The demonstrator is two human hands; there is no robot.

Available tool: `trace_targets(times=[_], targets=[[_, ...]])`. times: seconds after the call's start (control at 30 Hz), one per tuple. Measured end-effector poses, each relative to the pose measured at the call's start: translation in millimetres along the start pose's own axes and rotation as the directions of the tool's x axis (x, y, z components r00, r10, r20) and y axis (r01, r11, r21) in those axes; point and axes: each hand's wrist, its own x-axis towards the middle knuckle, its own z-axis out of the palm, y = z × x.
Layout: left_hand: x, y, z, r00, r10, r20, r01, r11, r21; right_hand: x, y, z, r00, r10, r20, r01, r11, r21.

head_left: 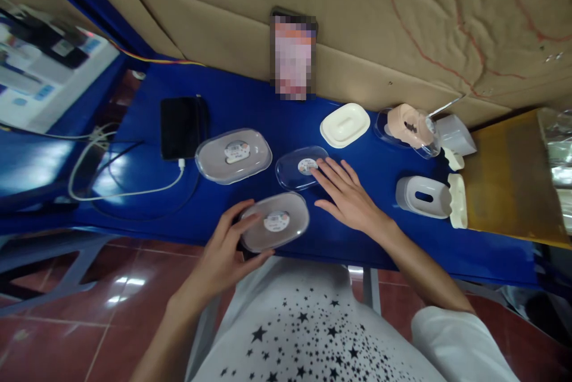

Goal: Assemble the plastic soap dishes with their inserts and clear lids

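Observation:
My left hand grips a grey oval container with a clear lid near the table's front edge, thumb on the near side and fingers across its left end. A round printed sticker is on that lid. My right hand is spread flat, its fingertips at the sticker of a loose clear oval lid. A second lidded grey container rests to the left of this lid. Behind my right hand lies a cream oval piece.
A black phone with a white cable lies at the left, and another phone leans against the cardboard. At the right are a grey slotted box, a peach piece, cream scalloped parts and a cardboard box.

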Motion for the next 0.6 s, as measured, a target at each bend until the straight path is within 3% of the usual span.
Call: trace_targets(times=[0.1, 0.2, 0.33, 0.4, 0.5, 0.53, 0.6], targets=[[-4.6, -11.3, -7.8, 0.991, -0.054, -0.119, 0.064, 0.995, 0.081, -5.5, 2.6, 4.2, 0.999, 0.043, -0.006, -0.043, 0.991, -0.130], [0.8, -15.9, -7.2, 0.974, -0.083, -0.209, 0.113, 0.985, 0.134, -31.3, -2.5, 0.8, 0.993, 0.108, -0.049, -0.115, 0.979, -0.166], [4.5, -3.3, 1.4, 0.916, -0.062, -0.396, 0.166, 0.958, 0.234, -85.4, -3.1, -16.2, 0.977, 0.199, -0.072, -0.208, 0.969, -0.133], [3.6, 9.8, 7.7, 0.885, 0.030, -0.464, 0.127, 0.944, 0.304, -115.4, 4.2, -24.0, 0.922, 0.330, -0.204, -0.363, 0.918, -0.158], [11.7, 34.9, 23.4, 0.899, 0.205, -0.387, -0.086, 0.949, 0.304, -152.3, 17.5, -25.1, 0.752, 0.504, -0.424, -0.624, 0.751, -0.214], [19.2, 43.7, 30.7, 0.917, 0.248, -0.313, -0.168, 0.950, 0.262, -160.0, 19.8, -22.3, 0.727, 0.526, -0.441, -0.658, 0.718, -0.228], [40.8, 58.9, 46.9, 0.945, 0.306, -0.116, -0.280, 0.939, 0.199, -166.6, 18.1, -14.4, 0.743, 0.534, -0.404, -0.649, 0.722, -0.240]])
